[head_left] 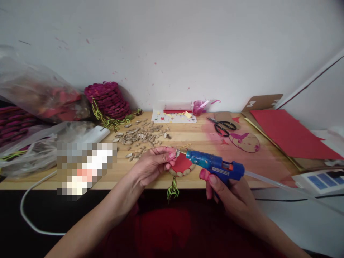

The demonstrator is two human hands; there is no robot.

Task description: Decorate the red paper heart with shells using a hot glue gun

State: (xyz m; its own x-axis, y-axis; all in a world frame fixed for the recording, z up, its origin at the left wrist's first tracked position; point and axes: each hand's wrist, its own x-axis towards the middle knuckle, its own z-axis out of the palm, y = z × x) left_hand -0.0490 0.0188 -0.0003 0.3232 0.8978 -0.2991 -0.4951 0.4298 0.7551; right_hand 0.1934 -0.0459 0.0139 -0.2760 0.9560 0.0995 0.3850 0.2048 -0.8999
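In the head view, my left hand point(158, 159) pinches a small nutshell point(177, 153), which looks like a pistachio shell. My right hand point(223, 186) is wrapped round the grip of a blue hot glue gun point(209, 163) with a clear glue stick point(266, 184) in its back. Its nozzle points left and meets or nearly meets the shell. Beneath the two hands lies a red disc point(181, 164) rimmed with shells along its visible lower edge. A green yarn tassel point(173, 190) hangs from it over the table's front edge. The fingers partly cover the disc.
Loose shells point(142, 134) are spread over the wooden table point(193, 138). Scissors point(223, 125), a cardboard oval point(245, 141) and red sheets point(292, 132) lie right. A pink cup point(199, 108) stands at the back. A purple woven basket point(109, 100) and plastic bags point(40, 89) are left.
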